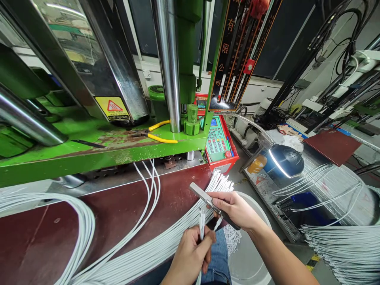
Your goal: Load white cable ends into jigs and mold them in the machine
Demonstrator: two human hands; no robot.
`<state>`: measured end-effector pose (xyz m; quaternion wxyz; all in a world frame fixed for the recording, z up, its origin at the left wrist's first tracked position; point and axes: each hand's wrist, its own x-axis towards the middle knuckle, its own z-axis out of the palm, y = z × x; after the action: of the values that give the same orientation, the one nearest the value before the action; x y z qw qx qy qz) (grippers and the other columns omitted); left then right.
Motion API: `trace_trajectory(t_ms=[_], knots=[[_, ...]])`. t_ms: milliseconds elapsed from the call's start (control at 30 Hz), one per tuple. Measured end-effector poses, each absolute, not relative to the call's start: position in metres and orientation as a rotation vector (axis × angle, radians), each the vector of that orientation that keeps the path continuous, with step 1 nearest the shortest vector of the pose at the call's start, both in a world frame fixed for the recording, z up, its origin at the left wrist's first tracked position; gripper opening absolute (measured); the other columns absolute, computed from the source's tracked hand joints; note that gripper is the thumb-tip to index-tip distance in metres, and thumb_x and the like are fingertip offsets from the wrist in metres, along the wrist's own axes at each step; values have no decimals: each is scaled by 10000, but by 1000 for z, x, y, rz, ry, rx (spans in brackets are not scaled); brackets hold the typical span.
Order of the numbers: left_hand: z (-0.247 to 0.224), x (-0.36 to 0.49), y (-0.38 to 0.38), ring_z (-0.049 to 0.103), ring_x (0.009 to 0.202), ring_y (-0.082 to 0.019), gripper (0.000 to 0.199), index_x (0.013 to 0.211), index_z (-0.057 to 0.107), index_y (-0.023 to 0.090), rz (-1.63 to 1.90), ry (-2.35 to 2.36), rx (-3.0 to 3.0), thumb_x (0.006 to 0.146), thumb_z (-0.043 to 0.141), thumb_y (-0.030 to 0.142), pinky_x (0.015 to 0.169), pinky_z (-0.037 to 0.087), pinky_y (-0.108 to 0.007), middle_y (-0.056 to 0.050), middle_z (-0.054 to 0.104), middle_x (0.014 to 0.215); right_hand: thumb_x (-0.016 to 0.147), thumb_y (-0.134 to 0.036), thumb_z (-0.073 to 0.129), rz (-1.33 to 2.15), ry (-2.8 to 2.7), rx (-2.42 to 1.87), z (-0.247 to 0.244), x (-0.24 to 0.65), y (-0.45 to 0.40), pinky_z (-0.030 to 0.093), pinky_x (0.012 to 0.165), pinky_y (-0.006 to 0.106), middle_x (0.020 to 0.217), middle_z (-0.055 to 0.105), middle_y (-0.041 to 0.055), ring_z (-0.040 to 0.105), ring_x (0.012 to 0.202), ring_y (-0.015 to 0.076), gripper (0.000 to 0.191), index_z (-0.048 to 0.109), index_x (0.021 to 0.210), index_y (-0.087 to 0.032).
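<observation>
My left hand (192,251) is closed around a few white cables (202,221), whose connector ends stick up above the fingers. My right hand (237,209) grips a flat grey metal hand tool (201,194) with a dark lower end; its exact kind is unclear. The tool slants just above the cable ends. A further white cable end (219,223) shows between the hands, below the tool; I cannot tell whether it touches it. Behind both hands, a thick bundle of white cables (166,241) lies along the reddish-brown board (113,202), its connector ends fanned out at the far right.
A green press (124,156) rises behind the board, with yellow-handled pliers (162,138) on its ledge. Under my right forearm stands a white bucket (246,257) holding small white scraps (233,237). At right are a red-framed control panel (218,138), a lamp (285,160) and more cables (341,249).
</observation>
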<state>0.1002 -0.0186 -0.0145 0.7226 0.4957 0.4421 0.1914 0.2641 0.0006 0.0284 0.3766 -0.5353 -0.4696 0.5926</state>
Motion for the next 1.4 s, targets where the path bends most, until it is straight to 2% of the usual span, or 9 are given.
trace_trajectory(t_ms=[233,367,433,533,767,1033,1200,1300,1400], knots=[[-10,103,-21,426,336,-85,375,689,507,164,439,909,1045,777,554,526,393,293,-206,25,524,454,874,-447,574,1494,-1246,-1365,29,265,0,372,505,196,661,551,-3,461,553,90,454,628,1199,-134],[-9,101,-21,518,429,-118,418,815,510,179,471,850,890,792,518,596,459,383,-229,16,580,594,868,-461,583,1513,-1240,-1345,31,271,0,397,563,207,682,567,2,488,591,99,452,636,1192,-151],[-10,99,-21,532,468,-119,406,794,499,184,498,848,867,802,511,590,493,414,-235,26,561,611,865,-467,584,1505,-1241,-1370,33,275,0,399,576,208,691,577,6,494,600,102,458,635,1195,-154],[-12,98,-19,490,442,-90,404,705,466,179,528,847,958,823,506,564,485,387,-216,41,514,564,858,-474,589,1507,-1238,-1395,35,277,-2,400,576,210,698,578,9,494,601,104,475,632,1198,-145],[-17,100,-17,356,356,-57,427,718,450,184,503,898,1006,774,546,595,372,277,-189,70,454,506,871,-460,574,1527,-1303,-1357,41,274,-2,413,580,212,719,583,6,499,596,105,436,646,1183,-165],[-16,98,-16,347,336,-50,427,677,431,186,480,931,1054,783,534,587,362,247,-187,65,461,483,866,-475,578,1617,-1296,-1323,36,273,-3,442,570,236,750,597,14,515,585,114,465,621,1216,-172],[-17,101,-13,363,324,-55,448,659,433,185,497,896,1025,770,539,606,363,252,-192,59,466,465,897,-460,540,1470,-1465,-1396,48,271,-4,412,564,208,715,581,-8,486,580,102,433,627,1215,-179],[-12,101,-12,417,348,-64,429,676,462,170,501,860,1011,780,559,574,392,295,-199,39,513,511,903,-451,532,1426,-1536,-1430,55,272,-3,423,599,211,713,584,-8,494,610,111,432,625,1221,-173],[-7,98,-12,521,444,-103,397,772,495,166,531,838,911,808,535,559,459,401,-227,8,584,651,898,-457,539,1453,-1504,-1379,55,277,-2,443,685,241,823,636,16,545,711,141,452,613,1235,-164]])
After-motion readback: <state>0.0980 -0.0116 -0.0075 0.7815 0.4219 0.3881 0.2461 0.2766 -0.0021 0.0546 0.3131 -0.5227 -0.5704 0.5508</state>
